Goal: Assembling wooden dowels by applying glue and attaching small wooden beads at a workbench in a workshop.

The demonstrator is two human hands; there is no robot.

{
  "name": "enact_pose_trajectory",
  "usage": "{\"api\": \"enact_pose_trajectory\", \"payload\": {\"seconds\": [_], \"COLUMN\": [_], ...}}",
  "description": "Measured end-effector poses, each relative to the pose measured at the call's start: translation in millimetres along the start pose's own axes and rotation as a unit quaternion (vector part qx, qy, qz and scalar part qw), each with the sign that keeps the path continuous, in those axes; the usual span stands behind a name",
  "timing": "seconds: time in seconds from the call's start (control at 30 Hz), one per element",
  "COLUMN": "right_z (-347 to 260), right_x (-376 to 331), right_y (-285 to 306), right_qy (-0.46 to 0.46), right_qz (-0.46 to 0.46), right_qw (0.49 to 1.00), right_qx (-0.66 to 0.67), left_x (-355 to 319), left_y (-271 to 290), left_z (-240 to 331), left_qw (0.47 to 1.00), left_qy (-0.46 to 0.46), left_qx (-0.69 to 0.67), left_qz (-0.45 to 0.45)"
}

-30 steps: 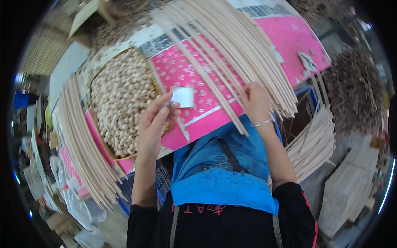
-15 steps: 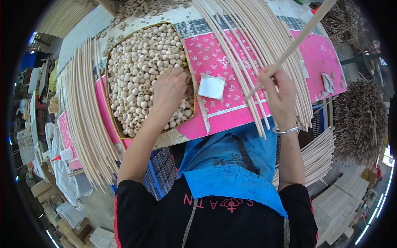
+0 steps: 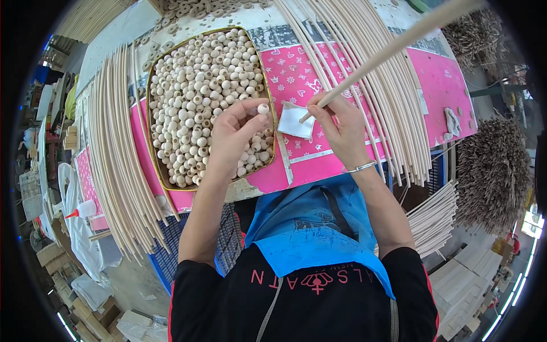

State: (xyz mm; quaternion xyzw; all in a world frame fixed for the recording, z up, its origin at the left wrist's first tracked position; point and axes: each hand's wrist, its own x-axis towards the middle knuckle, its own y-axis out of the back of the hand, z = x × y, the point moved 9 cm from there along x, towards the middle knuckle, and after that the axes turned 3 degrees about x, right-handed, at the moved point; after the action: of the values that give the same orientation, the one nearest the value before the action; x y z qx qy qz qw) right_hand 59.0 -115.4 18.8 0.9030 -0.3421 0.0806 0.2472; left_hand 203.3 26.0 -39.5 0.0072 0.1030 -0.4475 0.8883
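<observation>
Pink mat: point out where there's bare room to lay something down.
Bare pink mat lies right of the rods, around a small rag. A narrower patch sits between the bead tray and the rods, above the white pad. Elsewhere rods crowd it.

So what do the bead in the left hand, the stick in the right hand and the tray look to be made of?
The bead in the left hand: pale, matte, probably unfinished wood. The stick in the right hand: same pale bare look, likely wood or rattan. The tray: thin yellowish shiny rim, probably metal.
</observation>
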Motion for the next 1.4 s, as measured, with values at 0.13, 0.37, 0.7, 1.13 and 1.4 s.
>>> {"api": "enact_pose_trajectory", "payload": {"seconds": [0.13,0.37,0.7,1.13,1.4], "right_z": [-8,20,-8,-17,-19], "right_x": [3,-16,-23,-30,-33], "right_y": [15,45,81,71,67], "right_qy": [0.011,-0.04,-0.022,0.017,0.033], "right_qz": [0.037,0.126,0.212,0.182,0.153], "right_qw": [0.999,0.982,0.956,0.955,0.959], "right_qx": [0.014,0.133,0.2,0.233,0.235], "left_x": [0,-6,-3,-8,-12], "left_y": [5,-12,-38,-55,-57], "left_z": [-5,-7,0,-3,-3], "left_qw": [0.993,0.996,0.997,0.997,0.995], "left_qy": [0.026,0.009,-0.075,-0.021,-0.022], "left_qx": [-0.117,-0.085,0.035,-0.051,-0.089], "left_qz": [0.009,-0.01,-0.001,-0.061,-0.051]}}
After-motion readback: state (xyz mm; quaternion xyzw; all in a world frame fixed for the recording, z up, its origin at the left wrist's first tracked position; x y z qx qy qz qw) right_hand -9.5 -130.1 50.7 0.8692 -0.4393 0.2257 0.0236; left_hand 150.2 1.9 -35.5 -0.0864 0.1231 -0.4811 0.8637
